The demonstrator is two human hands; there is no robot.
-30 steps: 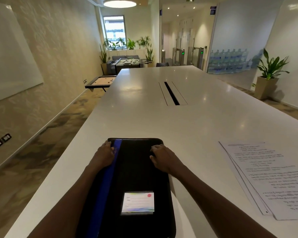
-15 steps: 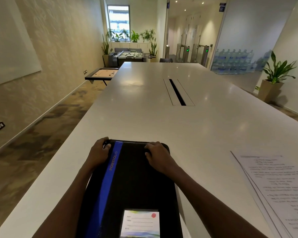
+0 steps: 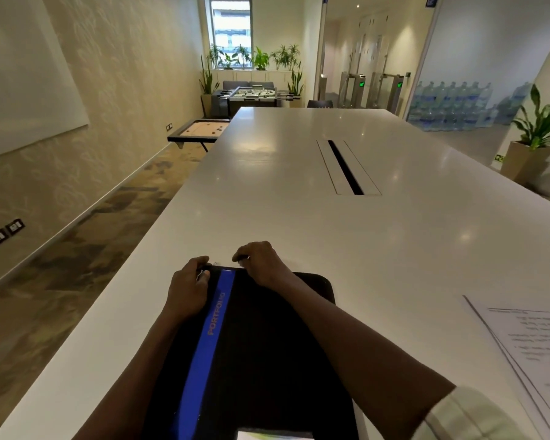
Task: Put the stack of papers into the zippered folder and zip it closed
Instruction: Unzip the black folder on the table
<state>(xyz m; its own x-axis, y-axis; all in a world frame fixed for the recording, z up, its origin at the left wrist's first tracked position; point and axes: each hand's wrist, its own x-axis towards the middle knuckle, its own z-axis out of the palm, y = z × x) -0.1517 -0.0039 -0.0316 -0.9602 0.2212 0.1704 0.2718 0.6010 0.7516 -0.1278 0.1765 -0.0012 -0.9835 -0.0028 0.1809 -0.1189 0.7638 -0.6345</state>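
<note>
Your zippered folder (image 3: 261,354) lies flat and closed on the white table (image 3: 299,217), long axis running away from you, its blue stripe (image 3: 204,350) toward your left. That orientation puts the far short edge, where both hands are working, within easy reach, and lets the table carry the folder's weight so neither hand has to lift it.

Your left hand (image 3: 188,290) rests on the far left corner with the fingers curled narrow and the thumb pressed on the cover beside the stripe. A small pale glint shows under the thumb; it may be a zipper pull, but the view is too blurred to say for certain. Judging by its place, this hand anchors the corner so the folder does not slide.

Your right hand (image 3: 261,262) sits at the far edge just right of the stripe, fingers pinched close together on something small and light at the rim. That is probably the other zipper pull, held ready to draw along the edge.

The stack of papers (image 3: 531,354) lies flat on the table well to the right of the folder, touching neither hand, clear of the cover's swing yet near enough for your right hand to fetch. So the opening step seems to be in hand; the loading and zipping are not yet done.
</note>
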